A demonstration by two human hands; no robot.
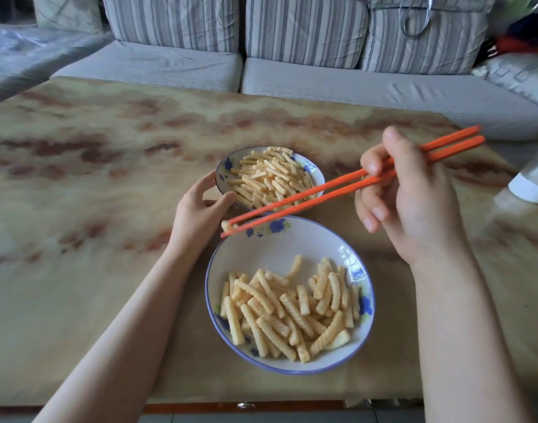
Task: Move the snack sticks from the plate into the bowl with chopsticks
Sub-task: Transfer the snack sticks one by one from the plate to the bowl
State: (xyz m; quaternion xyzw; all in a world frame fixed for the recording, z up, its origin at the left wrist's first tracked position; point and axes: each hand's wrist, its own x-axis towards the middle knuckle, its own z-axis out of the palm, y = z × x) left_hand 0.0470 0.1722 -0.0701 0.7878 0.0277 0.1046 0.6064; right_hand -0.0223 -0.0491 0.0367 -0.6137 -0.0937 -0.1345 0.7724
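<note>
Gripping orange chopsticks (322, 188) in curled right hand (414, 206), tips clamping one snack stick (227, 226) end-on, well left of those fingers, over plate (270, 248) far rim. Steadying bowl (222, 170) by rim with left hand (197, 212), just beyond tips; likely needs only a short carry onward.

The chopsticks (338, 192) are coloured bright orange, the ridged snack sticks (292, 312) pale yellow. The plate (280, 242) is glazed white, edged with a thin blue line and painted with blue flowers; the bowl (228, 169) is patterned alike. The worktop (109, 178) is marbled beige with reddish-brown blotches. Beyond its far edge, cushions (304, 29) are striped grey and white.
</note>
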